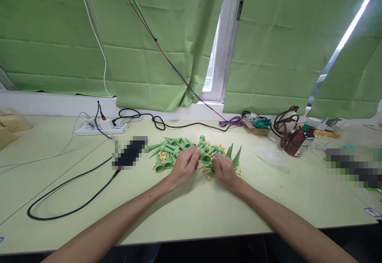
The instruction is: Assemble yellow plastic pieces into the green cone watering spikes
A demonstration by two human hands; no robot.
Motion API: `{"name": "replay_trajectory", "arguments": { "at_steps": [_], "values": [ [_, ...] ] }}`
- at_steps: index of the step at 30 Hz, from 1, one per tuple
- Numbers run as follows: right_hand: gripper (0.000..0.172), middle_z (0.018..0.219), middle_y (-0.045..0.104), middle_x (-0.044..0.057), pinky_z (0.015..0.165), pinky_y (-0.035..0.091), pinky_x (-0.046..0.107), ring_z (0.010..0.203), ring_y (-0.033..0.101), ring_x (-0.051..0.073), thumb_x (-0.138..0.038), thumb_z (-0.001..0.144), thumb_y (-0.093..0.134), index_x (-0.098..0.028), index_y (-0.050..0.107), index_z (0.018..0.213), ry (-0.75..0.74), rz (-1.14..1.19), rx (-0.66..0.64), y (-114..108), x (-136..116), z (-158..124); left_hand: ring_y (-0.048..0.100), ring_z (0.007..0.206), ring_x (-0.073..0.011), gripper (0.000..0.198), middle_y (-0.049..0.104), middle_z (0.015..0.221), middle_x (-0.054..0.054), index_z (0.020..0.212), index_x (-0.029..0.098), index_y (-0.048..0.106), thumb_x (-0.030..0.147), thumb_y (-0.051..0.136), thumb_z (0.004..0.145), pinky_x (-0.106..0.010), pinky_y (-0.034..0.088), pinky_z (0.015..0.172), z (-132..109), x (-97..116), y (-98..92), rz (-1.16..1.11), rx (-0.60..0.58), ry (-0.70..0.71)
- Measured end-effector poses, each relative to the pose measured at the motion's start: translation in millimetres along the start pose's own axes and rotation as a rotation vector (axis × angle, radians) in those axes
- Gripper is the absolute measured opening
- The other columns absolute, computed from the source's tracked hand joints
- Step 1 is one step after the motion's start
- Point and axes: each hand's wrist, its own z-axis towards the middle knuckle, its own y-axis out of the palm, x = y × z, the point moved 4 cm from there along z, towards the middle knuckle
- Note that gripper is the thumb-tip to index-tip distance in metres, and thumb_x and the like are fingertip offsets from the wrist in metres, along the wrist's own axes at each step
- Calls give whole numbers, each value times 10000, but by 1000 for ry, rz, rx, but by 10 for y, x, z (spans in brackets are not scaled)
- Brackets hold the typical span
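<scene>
A pile of hollow green plastic spikes (159, 163) with ringed collars lies on the table, with small yellow plastic pieces (162, 156) scattered among them. My left hand (185, 163) is closed at the front of the pile, fingertips pressed together; whatever they hold is hidden. To its right, my right hand (224, 170) is also closed, thumb against curled fingers, and its grip is too small to make out. Between the hands, one green spike's round open end (206, 160) faces me. Two spikes (236, 158) point upward just behind my right hand.
A dark blurred object (131, 153) with a black cable lies left of the pile. Behind it is a white power strip (101, 127). At right stand a brown bottle (299, 140), a clear plastic bag (273, 158) and a small cardboard box (256, 128). Green curtains hang behind.
</scene>
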Motion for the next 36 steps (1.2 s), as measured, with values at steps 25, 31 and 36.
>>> {"name": "replay_trajectory", "arguments": {
  "at_steps": [25,31,36],
  "values": [
    [359,626,518,-1,543,390,275,536,484,158,-366,1066,225,-194,516,944,-22,85,-173,44,-16,-22,410,595,-125,464,407,597,10,586,182,400,357,379,1015,-270,349,582,-77,-23,77,46,0,133],
    [343,682,566,24,555,408,277,569,525,163,-357,1064,233,-193,517,965,-13,78,-192,58,8,-40,403,625,-131,338,421,656,3,671,191,402,285,426,995,-273,337,573,-122,-86,107,145,60,265],
    [339,659,543,12,551,396,277,558,503,158,-356,1065,236,-199,496,916,3,79,-206,64,11,-41,474,678,-128,147,522,821,-42,849,178,520,253,479,968,-232,381,524,-136,-139,114,173,54,321]
  ]
}}
